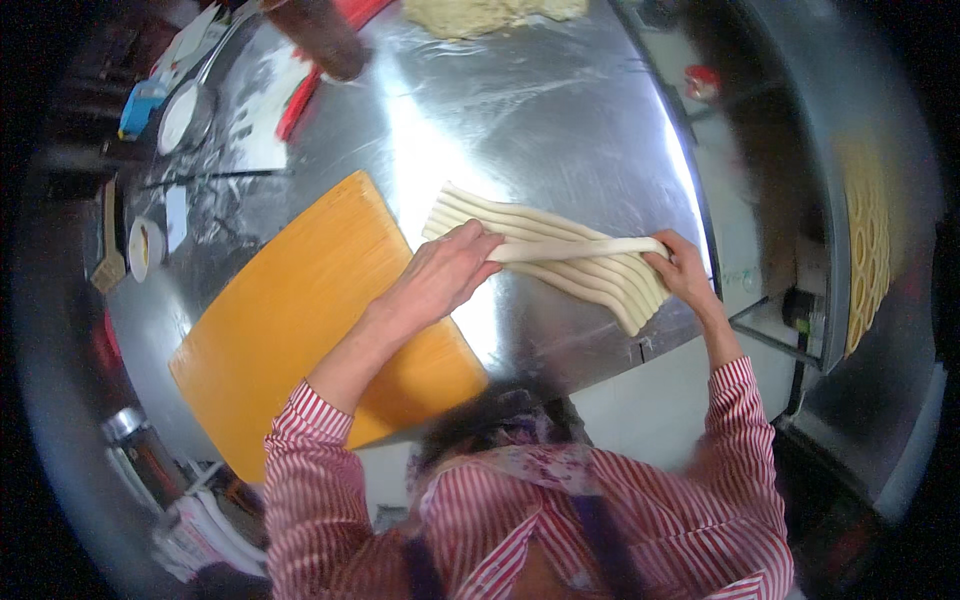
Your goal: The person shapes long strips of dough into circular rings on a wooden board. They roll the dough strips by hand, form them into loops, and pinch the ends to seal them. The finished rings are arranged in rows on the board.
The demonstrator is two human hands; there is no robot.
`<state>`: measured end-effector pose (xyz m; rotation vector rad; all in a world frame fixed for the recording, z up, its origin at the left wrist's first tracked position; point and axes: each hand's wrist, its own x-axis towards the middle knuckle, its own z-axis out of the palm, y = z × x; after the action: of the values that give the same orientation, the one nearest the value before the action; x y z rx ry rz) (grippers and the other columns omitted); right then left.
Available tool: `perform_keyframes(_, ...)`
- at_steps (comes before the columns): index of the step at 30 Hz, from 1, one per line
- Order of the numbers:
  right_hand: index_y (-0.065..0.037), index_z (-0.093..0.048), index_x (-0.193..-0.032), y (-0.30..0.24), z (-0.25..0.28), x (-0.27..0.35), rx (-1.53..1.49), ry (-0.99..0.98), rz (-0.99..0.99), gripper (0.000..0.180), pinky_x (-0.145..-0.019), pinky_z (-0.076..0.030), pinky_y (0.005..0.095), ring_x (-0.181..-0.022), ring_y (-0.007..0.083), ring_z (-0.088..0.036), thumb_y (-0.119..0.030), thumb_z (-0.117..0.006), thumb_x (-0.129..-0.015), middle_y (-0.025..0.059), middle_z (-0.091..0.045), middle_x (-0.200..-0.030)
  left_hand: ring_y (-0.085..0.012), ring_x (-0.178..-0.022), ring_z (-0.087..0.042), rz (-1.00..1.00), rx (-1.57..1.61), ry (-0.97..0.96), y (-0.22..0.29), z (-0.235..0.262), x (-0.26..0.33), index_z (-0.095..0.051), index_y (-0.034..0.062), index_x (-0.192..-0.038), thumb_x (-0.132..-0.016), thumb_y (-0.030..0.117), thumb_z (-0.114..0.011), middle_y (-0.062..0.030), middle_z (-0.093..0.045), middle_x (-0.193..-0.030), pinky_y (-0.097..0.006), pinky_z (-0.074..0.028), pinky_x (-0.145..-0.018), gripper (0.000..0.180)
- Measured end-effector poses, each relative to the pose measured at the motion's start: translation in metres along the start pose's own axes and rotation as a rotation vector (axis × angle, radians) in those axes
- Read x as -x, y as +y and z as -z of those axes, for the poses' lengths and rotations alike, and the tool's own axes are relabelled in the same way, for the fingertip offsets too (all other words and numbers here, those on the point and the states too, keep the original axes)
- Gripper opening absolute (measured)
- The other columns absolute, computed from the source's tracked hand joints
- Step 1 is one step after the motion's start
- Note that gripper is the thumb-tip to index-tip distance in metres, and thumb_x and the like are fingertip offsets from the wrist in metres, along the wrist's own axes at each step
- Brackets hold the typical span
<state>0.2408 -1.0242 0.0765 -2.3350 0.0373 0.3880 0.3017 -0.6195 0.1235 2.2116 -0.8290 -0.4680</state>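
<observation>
On the steel table (560,110), pale dough strip (580,249), stretched between both hands

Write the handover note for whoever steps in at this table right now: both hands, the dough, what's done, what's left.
Left hand: gripping one end of a long pale dough strip.
Right hand: holding the strip's other end.
The strip is stretched across a row of similar pale dough strips lying side by side on the shiny steel table. An orange board lies bare to the left; a lump of dough sits at the far edge.
Done: several strips laid in a row.
Left: the held strip is not yet set down.
</observation>
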Motion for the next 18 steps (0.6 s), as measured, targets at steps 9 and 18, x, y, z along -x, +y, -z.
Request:
perform_keyframes(9, -0.005, -0.067, -0.112, -0.199, -0.068, 0.016, 0.252, -0.055, 0.387, 0.024, -0.07, -0.05, 0.0334, -0.079, 0.0228, -0.062, -0.017, -0.071, -0.092, 0.0094, -0.063, -0.088, -0.0354, -0.091, -0.061, 0.139, 0.013, 0.332, -0.09, 0.068, 0.205, -0.066, 0.0064, -0.114, -0.094, 0.02, -0.067, -0.0143, -0.059, -0.098, -0.045, -0.051, -0.076, 0.025)
perform_keyframes(18, -0.017, -0.061, -0.134, -0.271, -0.292, -0.038, 0.468, -0.187, 0.887, 0.045, -0.082, -0.046, 0.0409, -0.098, 0.0265, -0.059, -0.011, -0.067, -0.09, 0.0079, -0.062, -0.107, -0.0316, -0.094, -0.06, 0.471, -0.207, 0.528, -0.189, 0.063, 0.463, -0.071, 0.0074, -0.112, -0.085, 0.019, -0.074, -0.0114, -0.06, -0.099, -0.041, -0.05, -0.081, 0.03)
